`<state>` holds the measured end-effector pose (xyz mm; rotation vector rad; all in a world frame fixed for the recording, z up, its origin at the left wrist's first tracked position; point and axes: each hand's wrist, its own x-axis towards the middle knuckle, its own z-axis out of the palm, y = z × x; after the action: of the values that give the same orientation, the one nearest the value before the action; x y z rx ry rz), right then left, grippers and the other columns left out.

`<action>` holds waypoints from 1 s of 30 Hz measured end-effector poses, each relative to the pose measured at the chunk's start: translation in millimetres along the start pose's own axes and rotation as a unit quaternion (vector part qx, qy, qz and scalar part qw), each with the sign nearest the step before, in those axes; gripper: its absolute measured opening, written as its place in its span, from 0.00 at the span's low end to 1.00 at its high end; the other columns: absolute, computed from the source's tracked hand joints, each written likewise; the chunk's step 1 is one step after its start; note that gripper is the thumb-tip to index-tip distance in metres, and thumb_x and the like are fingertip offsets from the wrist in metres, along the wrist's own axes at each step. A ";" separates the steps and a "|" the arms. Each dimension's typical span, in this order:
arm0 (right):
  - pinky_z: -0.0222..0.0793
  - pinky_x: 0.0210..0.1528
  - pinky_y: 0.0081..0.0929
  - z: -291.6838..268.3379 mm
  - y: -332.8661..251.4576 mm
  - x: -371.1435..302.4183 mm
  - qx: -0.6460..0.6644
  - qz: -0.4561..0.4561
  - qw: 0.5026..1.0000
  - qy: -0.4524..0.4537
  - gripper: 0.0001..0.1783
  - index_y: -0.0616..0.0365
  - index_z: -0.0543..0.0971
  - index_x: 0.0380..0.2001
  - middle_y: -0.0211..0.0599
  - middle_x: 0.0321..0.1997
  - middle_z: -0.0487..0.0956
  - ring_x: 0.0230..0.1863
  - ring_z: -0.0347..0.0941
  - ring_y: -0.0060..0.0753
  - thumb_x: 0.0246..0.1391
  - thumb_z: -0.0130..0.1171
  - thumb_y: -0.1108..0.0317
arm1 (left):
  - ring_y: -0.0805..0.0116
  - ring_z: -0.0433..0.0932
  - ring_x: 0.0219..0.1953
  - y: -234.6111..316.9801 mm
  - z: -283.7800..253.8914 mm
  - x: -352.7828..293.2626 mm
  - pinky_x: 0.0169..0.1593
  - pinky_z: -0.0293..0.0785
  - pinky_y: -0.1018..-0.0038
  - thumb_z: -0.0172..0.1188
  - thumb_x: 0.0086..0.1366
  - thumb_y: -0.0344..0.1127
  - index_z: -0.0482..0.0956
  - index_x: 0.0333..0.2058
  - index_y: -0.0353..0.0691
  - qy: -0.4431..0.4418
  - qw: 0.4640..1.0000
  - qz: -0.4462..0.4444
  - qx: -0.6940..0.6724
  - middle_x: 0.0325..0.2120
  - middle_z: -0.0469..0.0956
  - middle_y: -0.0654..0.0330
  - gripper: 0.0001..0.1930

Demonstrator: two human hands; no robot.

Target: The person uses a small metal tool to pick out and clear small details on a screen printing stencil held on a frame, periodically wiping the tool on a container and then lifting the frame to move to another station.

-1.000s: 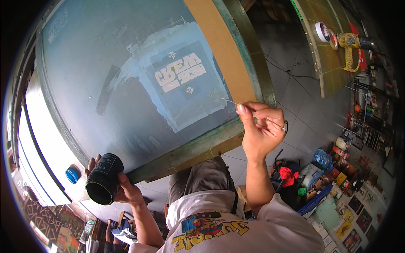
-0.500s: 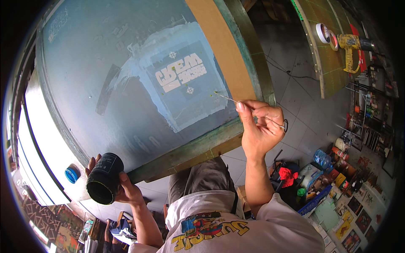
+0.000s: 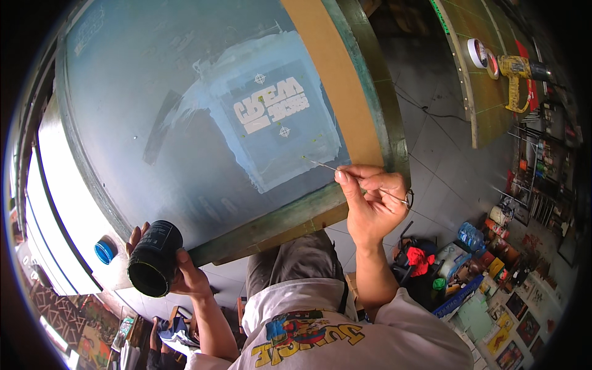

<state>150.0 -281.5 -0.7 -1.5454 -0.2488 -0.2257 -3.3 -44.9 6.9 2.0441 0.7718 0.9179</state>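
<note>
My left hand (image 3: pixel 192 279) is wrapped round a dark jar (image 3: pixel 165 239) with a black label, tilted so that its open mouth faces me. Between the thumb and fingers of my right hand (image 3: pixel 375 203) is a thin metal rod (image 3: pixel 325 166) with a ring at its back end. The rod's tip, by a small yellow-green spot, is over the lower part of a light blue coated patch. That patch lies on a framed printing screen (image 3: pixel 142 74), with pale lettering (image 3: pixel 271 105) and crosshair marks on it. Whether the tip touches the mesh I cannot tell.
Brown tape (image 3: pixel 336 80) runs along the screen's right side, inside the wooden frame (image 3: pixel 277 233). A blue lid (image 3: pixel 105 250) lies left of the jar. On another board at the right are tape rolls (image 3: pixel 476 53) and a yellow heat gun (image 3: pixel 513 74). Clutter fills the floor at lower right.
My right hand has moved down and slightly left, taking the rod's tip lower on the blue patch. The view has shifted a little; my left hand still holds the jar.
</note>
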 end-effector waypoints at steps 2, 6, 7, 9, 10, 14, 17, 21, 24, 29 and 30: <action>0.81 0.36 0.26 0.7 0.4 -0.1 -0.006 0.000 1.000 -0.005 0.17 0.61 0.67 0.31 0.53 0.32 0.81 0.34 0.81 0.34 0.46 0.63 0.91 | 0.49 0.70 0.57 1.5 2.4 -0.9 0.58 0.71 0.57 0.65 0.59 0.55 0.51 0.64 0.30 0.011 1.000 -0.004 -0.004 0.58 0.63 0.44 0.47; 0.82 0.35 0.26 -0.4 0.8 0.5 -0.017 -0.001 1.000 -0.012 0.17 0.61 0.67 0.31 0.52 0.32 0.81 0.34 0.82 0.35 0.46 0.63 0.91 | 0.49 0.71 0.57 -1.9 1.7 -0.5 0.57 0.72 0.57 0.65 0.59 0.53 0.53 0.63 0.31 0.013 1.000 0.014 -0.010 0.58 0.64 0.44 0.45; 0.82 0.35 0.26 -0.6 0.7 0.5 -0.017 0.002 1.000 -0.013 0.17 0.61 0.67 0.31 0.52 0.32 0.81 0.34 0.82 0.35 0.46 0.63 0.91 | 0.49 0.72 0.57 -2.2 2.1 0.0 0.57 0.74 0.57 0.65 0.59 0.51 0.55 0.63 0.32 0.016 1.000 0.022 -0.015 0.58 0.65 0.44 0.42; 0.82 0.36 0.26 -0.6 0.6 0.5 -0.013 0.004 1.000 -0.012 0.17 0.61 0.67 0.31 0.52 0.31 0.81 0.34 0.82 0.35 0.46 0.63 0.91 | 0.49 0.72 0.56 -2.4 2.2 0.4 0.56 0.75 0.58 0.65 0.60 0.49 0.57 0.62 0.33 0.017 0.999 0.031 -0.017 0.57 0.67 0.45 0.40; 0.82 0.36 0.26 -0.4 0.6 0.5 -0.009 0.004 1.000 -0.011 0.17 0.61 0.67 0.31 0.52 0.31 0.81 0.34 0.82 0.35 0.46 0.63 0.91 | 0.49 0.72 0.56 -2.3 2.0 0.6 0.56 0.75 0.57 0.65 0.60 0.49 0.57 0.62 0.33 0.015 0.999 0.033 -0.015 0.57 0.67 0.45 0.40; 0.82 0.36 0.26 0.0 -0.3 0.5 -0.013 0.008 1.000 -0.011 0.17 0.62 0.67 0.30 0.52 0.31 0.81 0.34 0.82 0.35 0.46 0.63 0.90 | 0.49 0.73 0.56 -1.7 3.0 0.2 0.56 0.76 0.58 0.66 0.59 0.49 0.57 0.62 0.32 0.021 0.999 0.030 -0.025 0.57 0.67 0.45 0.40; 0.82 0.37 0.27 -0.1 -0.5 1.6 -0.009 0.012 1.000 -0.005 0.17 0.62 0.68 0.30 0.52 0.31 0.81 0.34 0.82 0.35 0.46 0.63 0.90 | 0.49 0.73 0.56 -0.6 3.5 0.9 0.56 0.76 0.58 0.66 0.59 0.49 0.58 0.61 0.32 0.020 0.999 0.029 -0.025 0.57 0.67 0.45 0.40; 0.82 0.37 0.27 -0.5 -0.5 1.5 -0.012 0.008 1.000 -0.011 0.16 0.62 0.68 0.30 0.52 0.31 0.81 0.34 0.82 0.35 0.47 0.63 0.90 | 0.49 0.71 0.57 -0.3 3.1 0.8 0.57 0.73 0.58 0.66 0.59 0.51 0.56 0.62 0.31 0.014 1.000 0.020 -0.018 0.57 0.66 0.45 0.42; 0.82 0.37 0.27 -0.9 -0.4 1.0 -0.013 0.008 1.000 -0.011 0.16 0.62 0.67 0.30 0.52 0.31 0.81 0.34 0.82 0.35 0.47 0.63 0.90 | 0.49 0.69 0.58 1.1 1.1 0.0 0.60 0.69 0.57 0.66 0.58 0.54 0.52 0.63 0.30 0.001 1.000 -0.002 -0.012 0.58 0.63 0.45 0.47; 0.82 0.37 0.27 -0.4 -0.4 1.2 -0.008 0.010 1.000 -0.012 0.16 0.62 0.67 0.30 0.52 0.31 0.81 0.34 0.82 0.35 0.47 0.62 0.90 | 0.51 0.72 0.56 1.1 2.8 1.3 0.57 0.74 0.59 0.66 0.59 0.48 0.57 0.61 0.29 0.011 0.999 0.025 -0.020 0.57 0.67 0.45 0.40; 0.82 0.37 0.27 -0.7 0.0 1.0 -0.009 0.009 1.000 -0.013 0.16 0.62 0.67 0.30 0.52 0.31 0.81 0.34 0.82 0.35 0.47 0.62 0.91 | 0.51 0.72 0.56 0.3 2.7 1.2 0.57 0.74 0.59 0.66 0.59 0.48 0.57 0.61 0.29 0.011 0.999 0.026 -0.022 0.57 0.67 0.45 0.40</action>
<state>151.0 -282.2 -0.4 -1.5683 -0.2536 -0.1952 -0.4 -45.2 6.4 2.0274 0.7075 0.9787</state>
